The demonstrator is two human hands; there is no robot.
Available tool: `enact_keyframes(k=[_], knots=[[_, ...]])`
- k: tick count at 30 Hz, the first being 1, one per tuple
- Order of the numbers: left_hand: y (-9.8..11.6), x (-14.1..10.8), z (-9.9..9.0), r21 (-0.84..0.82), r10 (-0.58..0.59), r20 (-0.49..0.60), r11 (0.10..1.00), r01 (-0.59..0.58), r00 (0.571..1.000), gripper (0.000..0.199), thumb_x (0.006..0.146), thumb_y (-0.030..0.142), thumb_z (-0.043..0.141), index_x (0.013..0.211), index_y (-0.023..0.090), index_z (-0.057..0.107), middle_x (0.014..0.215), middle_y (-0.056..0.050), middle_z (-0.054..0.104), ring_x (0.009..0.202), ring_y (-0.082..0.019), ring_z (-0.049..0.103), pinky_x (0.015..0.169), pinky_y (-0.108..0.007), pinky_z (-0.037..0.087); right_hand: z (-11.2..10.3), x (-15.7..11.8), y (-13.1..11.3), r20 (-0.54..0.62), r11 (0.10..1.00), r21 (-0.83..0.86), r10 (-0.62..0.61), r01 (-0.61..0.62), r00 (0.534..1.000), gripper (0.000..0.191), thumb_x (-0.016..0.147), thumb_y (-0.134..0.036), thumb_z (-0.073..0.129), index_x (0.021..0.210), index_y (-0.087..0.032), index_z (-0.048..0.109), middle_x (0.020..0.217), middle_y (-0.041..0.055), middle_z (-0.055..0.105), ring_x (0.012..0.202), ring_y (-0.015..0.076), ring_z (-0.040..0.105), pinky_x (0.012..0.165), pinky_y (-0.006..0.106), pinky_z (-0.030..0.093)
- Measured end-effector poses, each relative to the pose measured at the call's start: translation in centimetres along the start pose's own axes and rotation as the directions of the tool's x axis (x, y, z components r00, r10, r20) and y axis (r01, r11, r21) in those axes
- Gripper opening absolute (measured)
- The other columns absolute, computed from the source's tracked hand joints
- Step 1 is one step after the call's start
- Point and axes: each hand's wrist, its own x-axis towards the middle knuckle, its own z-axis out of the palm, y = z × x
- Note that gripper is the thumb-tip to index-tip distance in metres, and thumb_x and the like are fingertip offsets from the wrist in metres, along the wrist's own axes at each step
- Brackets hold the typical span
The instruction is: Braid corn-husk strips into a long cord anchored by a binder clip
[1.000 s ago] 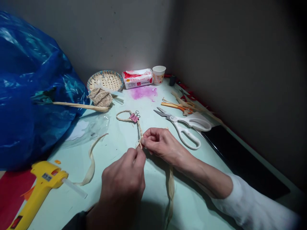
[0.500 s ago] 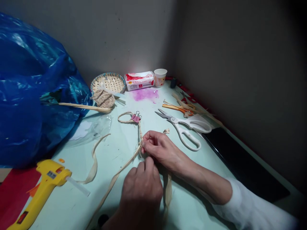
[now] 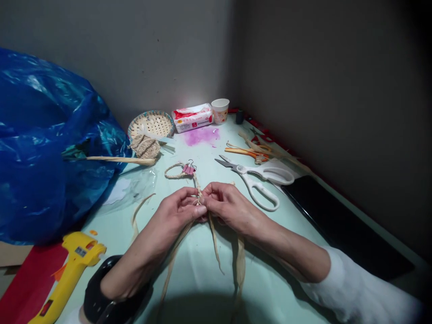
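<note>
Both hands meet at the lower end of a pale braided straw cord (image 3: 196, 181). My left hand (image 3: 177, 209) pinches the braid from the left, thumb and fingers pressed together. From the right, my right hand (image 3: 227, 204) is closed on the same spot, its fingertips nearly touching the left ones. Loose flat strands (image 3: 214, 243) hang down from between the hands toward me. Above them a pink binder clip (image 3: 189, 169) clamps the braid where it forms a small loop (image 3: 173, 171) lying on the table. My fingers hide the point where the strands cross.
White-handled scissors (image 3: 259, 177) lie open to the right, beside a black flat panel (image 3: 344, 225). A yellow glue gun (image 3: 72, 270) and a blue plastic bag (image 3: 50, 148) are on the left. Behind stand a woven basket (image 3: 151, 122), twine ball (image 3: 145, 148), tissue pack (image 3: 192, 118) and paper cup (image 3: 220, 110).
My left hand has come up from below my right hand and now grips the braid from the left. My right hand stays at the braid. The view has shifted slightly.
</note>
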Motion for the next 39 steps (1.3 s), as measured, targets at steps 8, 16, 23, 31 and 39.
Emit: enact_keyframes(k=[8, 16, 23, 31, 39], knots=[[-0.2, 0.1, -0.7, 0.031, -0.054, 0.064, 0.998, 0.052, 0.996, 0.017, 0.077, 0.024, 0.069, 0.088, 0.012, 0.068, 0.061, 0.002, 0.057, 0.056, -0.008, 0.048, 0.058, -0.022, 0.038, -0.1, -0.2, 0.4, -0.051, 0.975, -0.217, -0.061, 0.049, 0.997, 0.013, 0.087, -0.027, 0.054, 0.078, -0.017, 0.057, 0.067, 0.0021, 0.064, 0.063, 0.014, 0.058, 0.056, 0.022, 0.04], [0.0, -0.2, -0.6, 0.182, -0.047, 0.073, 0.983, 0.033, 0.996, 0.021, 0.086, 0.026, 0.057, 0.071, 0.014, 0.066, 0.062, 0.0, 0.056, 0.056, -0.011, 0.046, 0.055, -0.024, 0.037, 0.1, -0.2, 0.5, -0.015, 0.962, -0.272, -0.013, 0.009, 1.0, 0.015, 0.09, -0.026, 0.048, 0.08, -0.018, 0.054, 0.071, 0.0042, 0.066, 0.068, 0.0159, 0.061, 0.059, 0.025, 0.04], [-0.6, 0.0, -0.9, -0.252, -0.153, 0.069, 0.954, 0.165, 0.986, 0.025, 0.091, 0.026, 0.051, 0.077, 0.012, 0.065, 0.072, -0.005, 0.063, 0.052, -0.008, 0.05, 0.05, -0.02, 0.04, -0.1, -0.3, -0.1, -0.015, 0.958, -0.285, -0.013, 0.008, 1.0, 0.015, 0.09, -0.027, 0.049, 0.079, -0.018, 0.053, 0.075, 0.0047, 0.066, 0.069, 0.0159, 0.06, 0.06, 0.025, 0.039], [-1.0, 0.0, -0.8, -0.106, -0.123, -0.01, 0.987, 0.122, 0.992, 0.012, 0.086, 0.028, 0.061, 0.083, 0.017, 0.056, 0.065, -0.002, 0.069, 0.057, -0.014, 0.063, 0.057, -0.024, 0.049, -0.1, -0.4, -0.1, -0.016, 0.948, -0.317, 0.01, -0.015, 1.0, 0.013, 0.088, -0.024, 0.047, 0.077, -0.019, 0.052, 0.071, 0.0021, 0.064, 0.063, 0.0136, 0.055, 0.054, 0.024, 0.034], [-0.5, -0.2, -0.5, 0.235, 0.05, -0.196, 0.972, -0.003, 0.979, 0.014, 0.081, 0.03, 0.062, 0.075, 0.017, 0.061, 0.073, 0.0, 0.066, 0.072, -0.014, 0.059, 0.066, -0.023, 0.044, 0.0, -0.2, -0.1, -0.035, 0.937, -0.347, 0.037, -0.047, 0.999, 0.015, 0.087, -0.027, 0.049, 0.078, -0.018, 0.056, 0.071, 0.0026, 0.063, 0.06, 0.0127, 0.051, 0.05, 0.023, 0.031]])
